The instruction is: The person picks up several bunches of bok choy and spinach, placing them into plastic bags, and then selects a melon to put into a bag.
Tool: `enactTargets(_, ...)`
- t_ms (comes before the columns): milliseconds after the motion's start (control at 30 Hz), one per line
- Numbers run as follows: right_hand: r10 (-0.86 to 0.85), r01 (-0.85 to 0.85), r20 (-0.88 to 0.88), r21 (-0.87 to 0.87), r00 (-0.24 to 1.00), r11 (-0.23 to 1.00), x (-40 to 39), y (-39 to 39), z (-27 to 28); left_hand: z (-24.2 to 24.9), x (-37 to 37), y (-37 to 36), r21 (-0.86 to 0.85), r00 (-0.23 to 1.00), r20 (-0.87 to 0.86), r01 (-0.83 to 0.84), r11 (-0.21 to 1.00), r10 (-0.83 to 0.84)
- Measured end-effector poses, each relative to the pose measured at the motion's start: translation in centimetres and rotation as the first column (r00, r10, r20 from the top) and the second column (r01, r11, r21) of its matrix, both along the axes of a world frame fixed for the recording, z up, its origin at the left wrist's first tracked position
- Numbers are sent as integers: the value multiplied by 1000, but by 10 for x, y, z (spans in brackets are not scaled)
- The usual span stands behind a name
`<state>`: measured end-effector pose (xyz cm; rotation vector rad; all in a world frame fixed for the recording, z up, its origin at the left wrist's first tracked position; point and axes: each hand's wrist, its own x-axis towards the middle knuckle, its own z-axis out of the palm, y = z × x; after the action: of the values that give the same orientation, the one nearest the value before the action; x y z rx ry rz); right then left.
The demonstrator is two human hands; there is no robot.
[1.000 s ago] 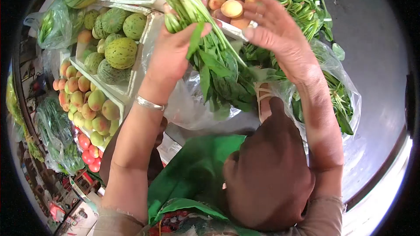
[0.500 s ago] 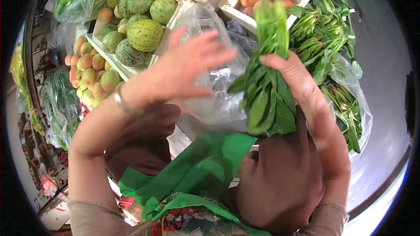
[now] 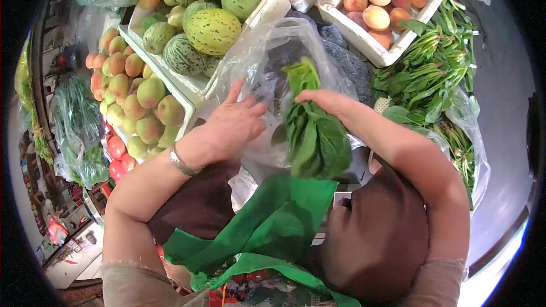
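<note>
My right hand (image 3: 327, 102) is closed around a bunch of leafy greens (image 3: 315, 142), stems up and broad leaves hanging down. The bunch is over the middle of a clear plastic bag (image 3: 296, 37). At the bag's left side is my left hand (image 3: 236, 119), fingers spread, with a metal bracelet (image 3: 183, 162) on the wrist. Nothing shows in its fingers, though some fingertips overlap the bag. Below the hands lies a green cloth (image 3: 264, 216) across my lap.
Foam boxes hold melons (image 3: 213, 31) and peaches (image 3: 376, 17) at the back. More peaches (image 3: 151, 94) are at the left, above some tomatoes (image 3: 116, 148). Bunches of greens (image 3: 421, 74) lie at the right, some in a plastic bag (image 3: 478, 131).
My right hand has brought the greens left and over the bag. My left hand has moved slightly down, beside the bag. The view has shifted, showing more of the peach box.
</note>
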<state>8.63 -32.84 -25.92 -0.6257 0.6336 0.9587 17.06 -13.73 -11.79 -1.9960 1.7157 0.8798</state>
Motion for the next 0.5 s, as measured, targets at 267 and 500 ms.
enactTargets(267, -429, 525, 398, -169, 811, 834, -24, -46, 63, -2, 2, 17, 328, 946, -289, -44, 944, 145)
enactTargets(500, -330, 334, 53, -178, 942, 925, -3, -57, 89, 31, -5, -1, 316, 197, -902, -303, 899, 383)
